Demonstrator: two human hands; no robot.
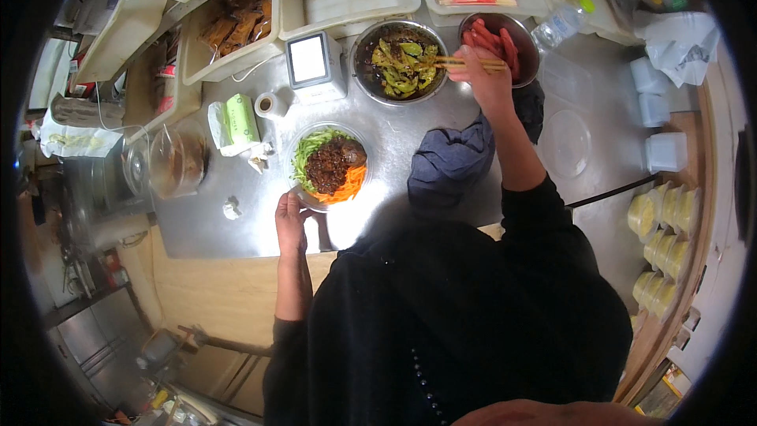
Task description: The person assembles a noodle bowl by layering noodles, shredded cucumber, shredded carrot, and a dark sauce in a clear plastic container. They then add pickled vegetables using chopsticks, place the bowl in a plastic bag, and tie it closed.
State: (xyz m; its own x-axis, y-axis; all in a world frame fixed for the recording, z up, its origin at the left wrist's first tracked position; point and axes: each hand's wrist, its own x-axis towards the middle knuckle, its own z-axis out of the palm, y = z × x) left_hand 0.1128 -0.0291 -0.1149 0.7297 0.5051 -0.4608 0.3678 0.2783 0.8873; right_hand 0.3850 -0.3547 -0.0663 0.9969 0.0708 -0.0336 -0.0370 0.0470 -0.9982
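Observation:
My right hand point(482, 77) is closed around a pair of wooden chopsticks point(451, 61). Their tips reach into a round metal bowl point(363, 83) of dark-sauced green vegetable pieces point(402, 71). At the front of the steel table, my left hand point(291, 222) grips the near-left rim of a clear plastic bowl point(314, 203). This bowl holds shredded green vegetable point(309, 146), orange shreds point(352, 184), brown minced topping point(326, 167) and a dark brown rounded piece point(352, 153). Part of my left fingers is hidden at the rim.
Beside my right hand stands a metal bowl of reddish-pink slices point(514, 46). A dark blue cloth point(449, 159) lies below it. A white screen device point(315, 67), a paper roll point(270, 106) and a green tissue pack point(236, 121) stand left. Several lidded tubs point(666, 229) line the right.

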